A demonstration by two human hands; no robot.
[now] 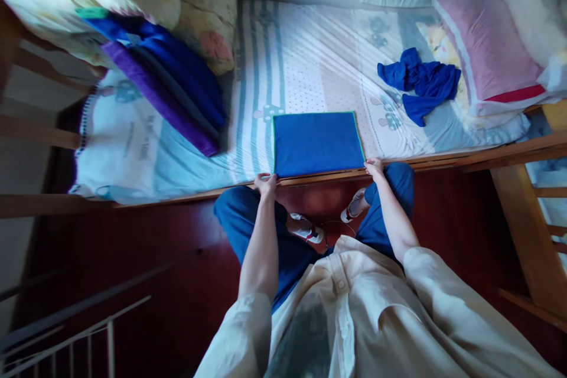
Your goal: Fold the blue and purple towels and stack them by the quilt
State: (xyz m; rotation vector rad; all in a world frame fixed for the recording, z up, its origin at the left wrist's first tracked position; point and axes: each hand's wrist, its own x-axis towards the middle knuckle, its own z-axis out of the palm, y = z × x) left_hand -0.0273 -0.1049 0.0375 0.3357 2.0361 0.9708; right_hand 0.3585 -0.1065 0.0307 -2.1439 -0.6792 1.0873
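We've got the flat blue cloth (pixel 318 143) w/ green edging on the bed (pixel 305 65), at its near edge, approx. mid-length. Our L hand (pixel 266 182), at the cloth's 8 o'clock, pinches the near L corner, fingers narrow; our R hand (pixel 374 166), at 4 o'clock, has the near R corner betw. fingers, also narrow. At 10 o'clock, well apart, we see a folded pile (pixel 177 80), blue & purple. At 2 o'clock there's crumpled blue fabric (pixel 419 80), then a pink pillow (pixel 494 47) w/ white trim further out. Our shoes (pixel 309 229) are on the reddish floor (pixel 443 212), approx. 5–6 o'clock.
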